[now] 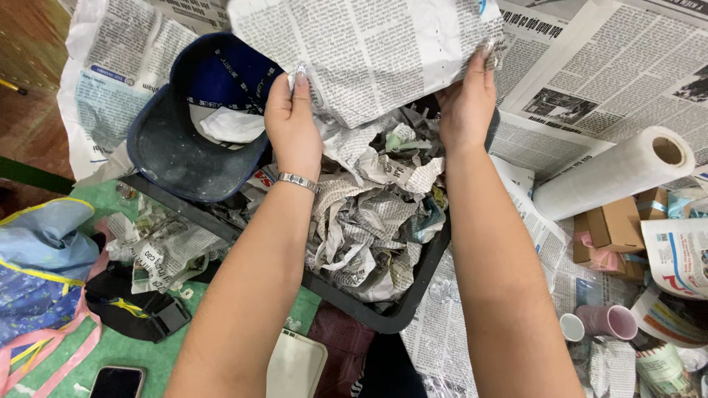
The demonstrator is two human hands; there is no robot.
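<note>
Fingers of our left hand (293, 121) and right hand (466, 103) pinch the newspaper sheet (369, 51) shut; we keep it taut above the black bin (413, 295).

A makeshift craft or packing spot on a floor: newspaper sheets (590, 66) are covering the ground, a black bin (413, 295) is brimming with crumpled newsprint, and a plastic wrap roll (612, 173), small cardboard boxes (616, 225) and a pink cup (608, 322) are lying nearby.
</note>
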